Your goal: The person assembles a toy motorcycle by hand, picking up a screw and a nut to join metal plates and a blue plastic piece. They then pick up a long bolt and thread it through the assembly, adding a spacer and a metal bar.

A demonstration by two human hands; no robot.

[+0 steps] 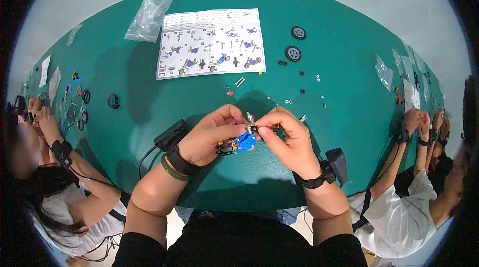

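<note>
Head view: left hand (pixel 212 134) grips partly built blue toy-motorcycle assembly (pixel 244 143), low over near side of green table (pixel 324 12). Right hand (pixel 287 132) closed in a pinch on small dark piece at assembly's upper end; fingers hide part of it, exact contact unclear. Silver fitting (pixel 250 117) sticks up between the hands. Just beyond: red piece (pixel 229 93), metal bolts (pixel 240 82), then printed instruction sheet (pixel 212 45), clear plastic bag (pixel 150 15) beside it. Right of sheet: two spoked wheels (pixel 293 54), small black parts (pixel 283 63). Black rings (pixel 114 100) off left. Co-workers' hands at both sides, well apart.
</note>
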